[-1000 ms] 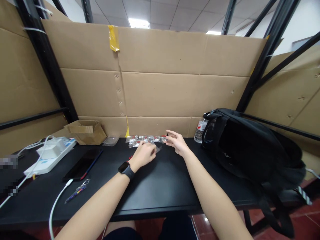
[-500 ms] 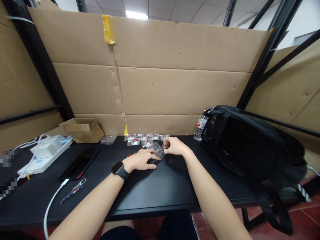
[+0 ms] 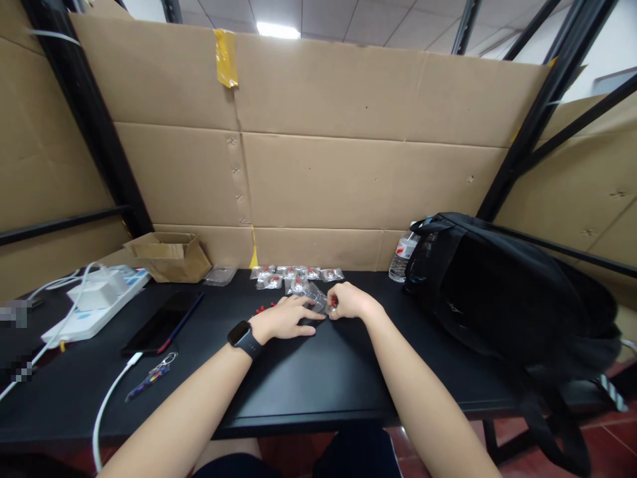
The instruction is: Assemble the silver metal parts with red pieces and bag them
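My left hand, with a dark watch on its wrist, lies palm down with its fingers stretched out over the near edge of a clear plastic bag. At the bag's right end, my right hand is closed in a pinch on a small red object, mostly hidden by the fingers. Just beyond both hands, several small clear packets with red and silvery contents lie in rows. Some small red pieces show beside my left hand, partly covered by it.
A black backpack and a water bottle stand on the right of the black table. To the left are a phone, a keychain, a power strip, an open cardboard box and a flat clear packet.
My right hand has come slightly nearer and lower, drawing the small red object down to the bag's right end. My left hand stays over the bag. The view has shifted slightly.
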A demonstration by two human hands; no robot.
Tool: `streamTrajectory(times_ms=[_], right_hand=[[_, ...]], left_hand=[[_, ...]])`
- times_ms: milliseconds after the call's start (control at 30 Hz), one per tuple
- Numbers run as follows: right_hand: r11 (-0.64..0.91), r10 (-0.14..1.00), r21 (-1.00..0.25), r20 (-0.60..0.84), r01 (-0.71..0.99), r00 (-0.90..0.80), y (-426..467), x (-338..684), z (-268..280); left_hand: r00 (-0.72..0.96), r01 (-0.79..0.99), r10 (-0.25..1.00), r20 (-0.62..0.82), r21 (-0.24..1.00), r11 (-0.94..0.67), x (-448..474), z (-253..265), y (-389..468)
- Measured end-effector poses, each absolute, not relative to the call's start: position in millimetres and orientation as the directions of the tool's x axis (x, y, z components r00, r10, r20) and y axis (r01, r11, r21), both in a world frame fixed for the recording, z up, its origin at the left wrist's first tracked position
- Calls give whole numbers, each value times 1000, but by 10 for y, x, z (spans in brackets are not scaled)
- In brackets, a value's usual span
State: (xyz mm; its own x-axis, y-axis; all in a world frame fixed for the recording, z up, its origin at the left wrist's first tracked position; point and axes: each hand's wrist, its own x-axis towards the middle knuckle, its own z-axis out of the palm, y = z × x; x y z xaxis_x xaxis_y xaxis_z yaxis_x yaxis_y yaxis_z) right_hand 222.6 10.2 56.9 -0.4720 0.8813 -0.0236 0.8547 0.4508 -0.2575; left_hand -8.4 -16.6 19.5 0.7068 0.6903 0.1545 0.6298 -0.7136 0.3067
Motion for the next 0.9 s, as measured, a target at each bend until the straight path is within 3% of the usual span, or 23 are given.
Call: streamTrajectory(times_ms=[367,900], right_hand=[[359,927,-224,-25,906,-374,83,2273,621],[433,879,-298,-70,851,-472,89,2298,647]], left_hand=[[699,610,687,198,334,-718,-91,141,-144],[700,642,699,145,300,-706,-79,164,-166]])
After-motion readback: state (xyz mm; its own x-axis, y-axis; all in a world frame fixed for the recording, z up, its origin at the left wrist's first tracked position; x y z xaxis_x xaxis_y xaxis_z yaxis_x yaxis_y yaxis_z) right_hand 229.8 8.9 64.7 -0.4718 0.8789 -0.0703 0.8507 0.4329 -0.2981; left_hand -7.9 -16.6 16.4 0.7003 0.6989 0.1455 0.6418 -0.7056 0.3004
